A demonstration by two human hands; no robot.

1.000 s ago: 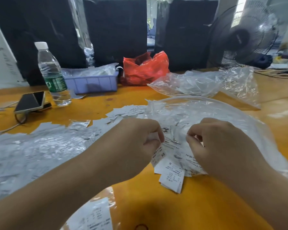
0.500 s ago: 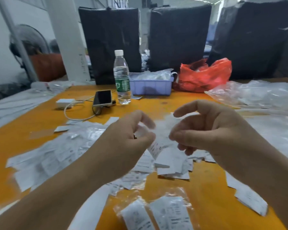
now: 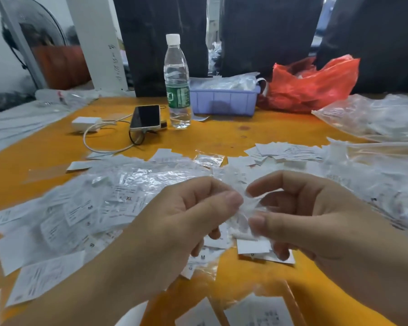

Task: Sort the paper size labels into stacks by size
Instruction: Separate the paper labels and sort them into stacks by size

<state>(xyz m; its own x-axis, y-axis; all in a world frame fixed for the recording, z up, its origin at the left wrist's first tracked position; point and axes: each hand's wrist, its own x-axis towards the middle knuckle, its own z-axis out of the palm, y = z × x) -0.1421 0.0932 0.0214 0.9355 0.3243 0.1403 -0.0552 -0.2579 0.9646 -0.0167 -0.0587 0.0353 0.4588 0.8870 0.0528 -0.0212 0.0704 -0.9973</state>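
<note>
Your left hand [image 3: 174,222] and right hand [image 3: 299,215] both pinch a small bag [image 3: 242,209] above the labels [image 3: 85,215]; tug hard and its contents may scatter into them.

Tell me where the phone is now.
In the head view the phone lies on the orange table, left of the water bottle, beside the white charger.

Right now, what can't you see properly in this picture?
All in the head view:
- The small clear bag pinched by the left hand and right hand: blurred, its contents unreadable.
- Red bag: its own plastic hides the contents.
- Labels under shiny plastic: most print too small.
- Fan: cut off by the edge.
</note>
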